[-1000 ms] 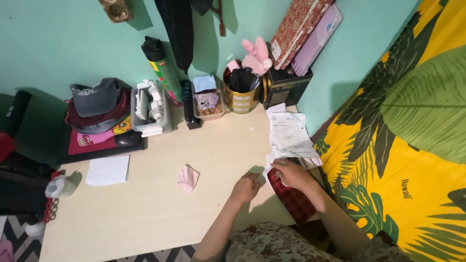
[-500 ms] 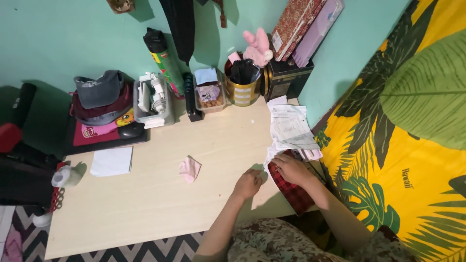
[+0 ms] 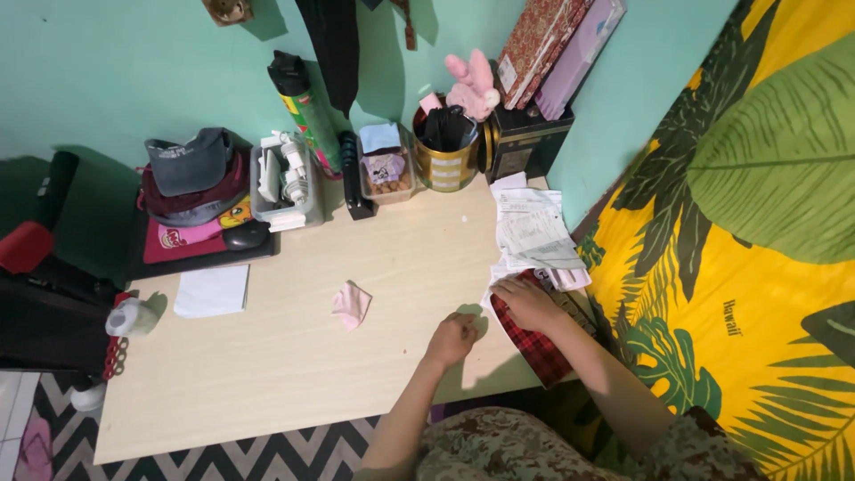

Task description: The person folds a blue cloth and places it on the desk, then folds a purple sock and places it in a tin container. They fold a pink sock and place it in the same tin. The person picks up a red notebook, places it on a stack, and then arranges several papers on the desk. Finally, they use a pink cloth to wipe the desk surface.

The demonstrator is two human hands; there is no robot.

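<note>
Now your right hand (image 3: pixel 527 303) lies flat on the red plaid pouch (image 3: pixel 534 343), which runs back toward you, while your loosely curled, empty left hand (image 3: pixel 454 338) rests just beside it.

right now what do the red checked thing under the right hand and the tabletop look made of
Red checked pouch: likely soft woven cloth, matte, with a plaid weave and a limp edge under the right hand. Tabletop: seems pale wood-look laminate, smooth with a faint sheen and fine grain lines.

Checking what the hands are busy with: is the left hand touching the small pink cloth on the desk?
No, the left hand rests on bare desk, well apart from the pink cloth.
</note>
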